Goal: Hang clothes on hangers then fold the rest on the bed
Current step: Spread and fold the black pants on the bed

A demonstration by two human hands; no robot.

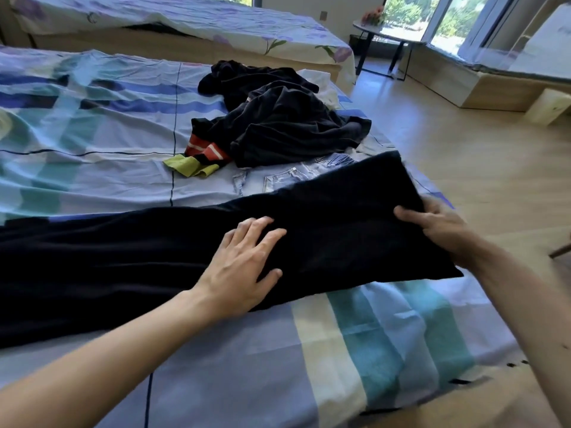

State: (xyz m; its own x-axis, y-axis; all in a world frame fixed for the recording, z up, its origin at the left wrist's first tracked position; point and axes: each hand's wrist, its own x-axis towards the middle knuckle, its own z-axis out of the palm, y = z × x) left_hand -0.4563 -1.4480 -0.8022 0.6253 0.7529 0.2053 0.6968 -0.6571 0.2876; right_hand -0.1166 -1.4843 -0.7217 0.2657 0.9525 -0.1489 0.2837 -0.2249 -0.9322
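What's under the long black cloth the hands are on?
Under the black cloth lies the striped bed sheet. Pale jeans peek out at its far edge; their rest is covered.

Small round table [392, 37] by the big windows [457, 20], pink flowers [373, 15] on top. Behind the table, green trees [404, 9] and bright daylight. Left of the table, a bed [231, 24] with a flowery sheet. Right of the table, a low wooden ledge [445, 81]. In front, pale wood floor [463, 168].

Bright daylight from the windows [457, 23]; wide-angle bending at edges.
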